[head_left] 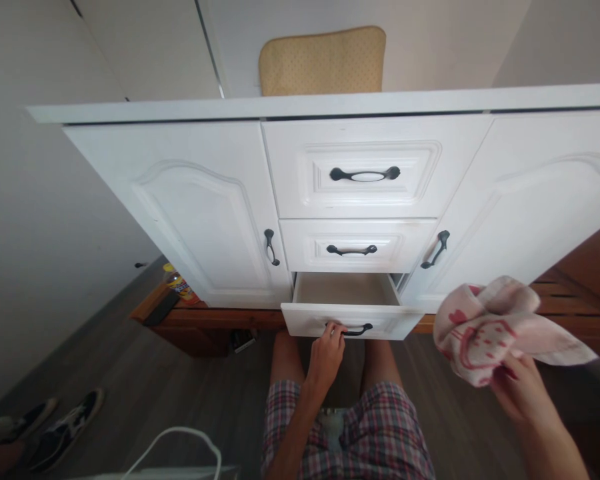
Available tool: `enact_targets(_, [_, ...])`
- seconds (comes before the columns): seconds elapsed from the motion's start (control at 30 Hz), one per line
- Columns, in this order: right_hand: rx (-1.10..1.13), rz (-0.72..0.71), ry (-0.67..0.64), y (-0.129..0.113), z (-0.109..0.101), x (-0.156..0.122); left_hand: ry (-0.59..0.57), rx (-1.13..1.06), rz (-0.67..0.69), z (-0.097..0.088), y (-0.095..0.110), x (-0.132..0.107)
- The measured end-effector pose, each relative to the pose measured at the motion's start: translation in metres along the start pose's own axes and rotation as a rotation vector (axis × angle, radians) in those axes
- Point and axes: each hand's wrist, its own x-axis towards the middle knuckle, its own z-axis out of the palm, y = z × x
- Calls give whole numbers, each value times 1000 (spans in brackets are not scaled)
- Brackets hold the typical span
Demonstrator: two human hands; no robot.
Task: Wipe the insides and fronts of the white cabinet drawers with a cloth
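My left hand (327,352) has its fingers hooked on the dark handle (359,331) of the bottom drawer (300,319). That drawer is pulled partway out of the white cabinet, and the part of its inside that shows holds nothing I can see. Off to the right, my right hand (520,385) grips a bunched pink and white cloth (485,333) with a red pattern. The cloth hangs in front of the cabinet's right door, with one loose end sticking out to the right.
Above are two closed drawers (325,200), flanked by cabinet doors (205,227). A tan perforated pad (325,63) lies on top. A bottle (180,285) stands on the wooden bench (210,317) at left. Another person's shoes (67,427) are at lower left, near a white cable (180,430).
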Motion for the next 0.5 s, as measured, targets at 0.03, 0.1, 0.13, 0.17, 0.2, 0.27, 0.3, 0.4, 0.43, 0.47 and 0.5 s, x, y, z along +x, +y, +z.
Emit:
enact_targets(0.03, [-69, -22, 22, -13, 10, 0, 3, -6, -4, -2, 1, 0])
enact_targets(0.1, [-233, -163, 51, -42, 27, 0, 0, -24, -9, -5, 3, 1])
enact_targets(0.13, [-320, -275, 41, -56, 33, 1, -10, -34, -10, -8, 4, 1])
enact_targets(0.17, [-391, -383, 9, -68, 38, 2, -26, -45, -11, -10, 5, 1])
enact_targets(0.2, [-438, -472, -31, -79, 42, 4, -45, -54, -13, -12, 6, 0])
enact_targets(0.27, [-488, -579, -125, -94, 50, 9, -81, -67, -17, -18, 8, -2])
enact_targets(0.3, [-503, -611, -164, -98, 54, 13, -95, -71, -17, -20, 9, -4])
enact_targets(0.4, [-527, -675, -262, -102, 66, 27, -126, -97, -16, -27, 12, -9])
enact_targets(0.43, [-534, -690, -310, -103, 70, 32, -135, -106, -16, -28, 12, -11])
enact_targets(0.47, [-540, -708, -367, -103, 74, 39, -140, -112, -17, -29, 12, -13])
enact_targets(0.5, [-548, -729, -428, -105, 78, 45, -142, -117, -18, -29, 12, -15])
